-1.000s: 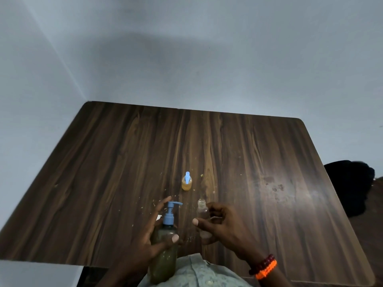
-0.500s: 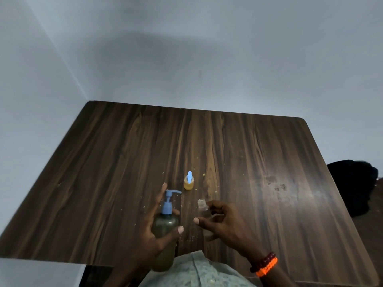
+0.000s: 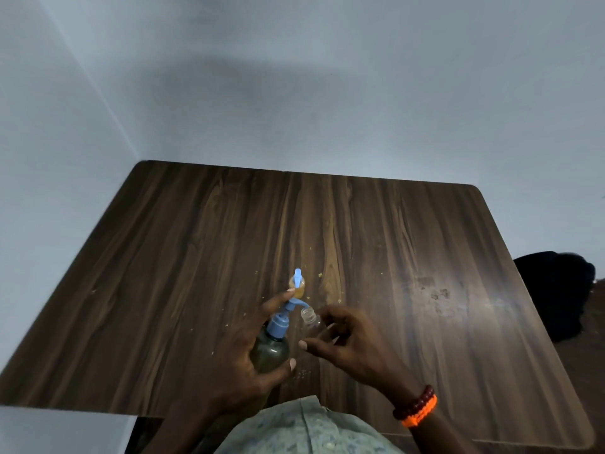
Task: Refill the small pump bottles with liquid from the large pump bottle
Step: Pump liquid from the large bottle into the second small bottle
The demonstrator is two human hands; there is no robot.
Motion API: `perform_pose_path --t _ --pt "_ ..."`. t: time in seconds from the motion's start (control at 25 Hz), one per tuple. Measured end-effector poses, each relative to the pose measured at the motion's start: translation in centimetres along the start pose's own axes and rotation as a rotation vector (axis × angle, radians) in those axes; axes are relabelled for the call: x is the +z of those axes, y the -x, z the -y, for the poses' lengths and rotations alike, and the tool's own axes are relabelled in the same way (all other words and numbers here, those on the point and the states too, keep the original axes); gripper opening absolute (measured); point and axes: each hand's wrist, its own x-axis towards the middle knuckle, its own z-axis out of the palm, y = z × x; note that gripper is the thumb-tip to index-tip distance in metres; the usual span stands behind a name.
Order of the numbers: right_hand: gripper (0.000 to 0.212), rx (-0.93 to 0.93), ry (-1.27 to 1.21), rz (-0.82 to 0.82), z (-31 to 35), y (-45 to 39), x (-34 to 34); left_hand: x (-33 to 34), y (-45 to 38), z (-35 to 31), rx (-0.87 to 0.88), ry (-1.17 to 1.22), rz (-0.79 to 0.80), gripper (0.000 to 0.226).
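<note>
1. Near the table's edge, the left hand [image 3: 252,348] grips the large olive plastic pump bottle [image 3: 270,352], forefinger on its blue pump head [image 3: 293,304].
2. The right hand [image 3: 347,342] holds the small clear uncapped bottle [image 3: 309,317] under the spout.
3. Next, likely: press down, mouth aligned.

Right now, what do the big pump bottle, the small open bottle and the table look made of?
Big pump bottle: seemingly translucent smoky-green plastic, liquid showing through; its pump is opaque matte blue plastic.
Small open bottle: clear, with a ribbed neck, probably plastic, though glass can't be ruled out.
Table: dark wood-grain surface with a soft sheen; the even print and rounded corner suggest laminate rather than solid wood.
</note>
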Motion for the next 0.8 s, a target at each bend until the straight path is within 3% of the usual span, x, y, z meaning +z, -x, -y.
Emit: perform_pose_path --t 0.32,0.44,0.8 --pt "0.04 -0.029 0.035 -0.001 0.4 0.1 -0.1 -0.8 0.1 -0.3 0.041 -0.029 0.048 0.09" --pt "0.032 -0.04 0.03 0.012 0.5 0.4 0.0 -1.0 -0.3 -0.6 0.09 -0.015 0.048 0.081" --pt "0.027 -0.035 0.05 -0.015 1.3 0.3 -0.1 -1.3 -0.7 -1.2 0.094 -0.002 0.118 0.098"
